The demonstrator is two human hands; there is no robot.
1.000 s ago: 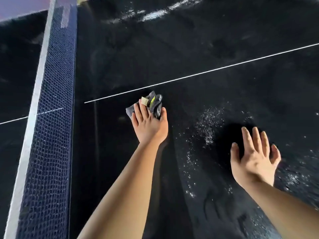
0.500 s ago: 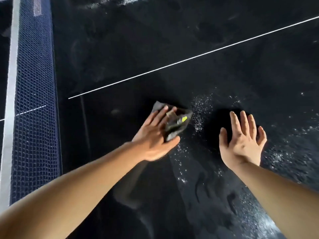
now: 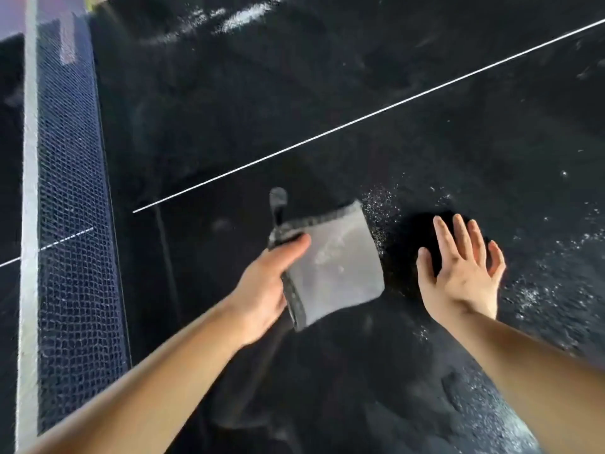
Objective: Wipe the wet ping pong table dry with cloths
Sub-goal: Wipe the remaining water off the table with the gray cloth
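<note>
While left hand (image 3: 262,290) holds cloth (image 3: 334,267), table (image 3: 425,142) glistens

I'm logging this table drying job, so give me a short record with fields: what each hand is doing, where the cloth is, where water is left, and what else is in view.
left hand: grips the grey cloth by its edge
right hand: fingers spread, holds nothing
cloth: folded flat, between the hands; contact with the table unclear
water drops: just past the cloth and right of the right hand
net: at left
white line: crosses the table beyond the hands
</note>
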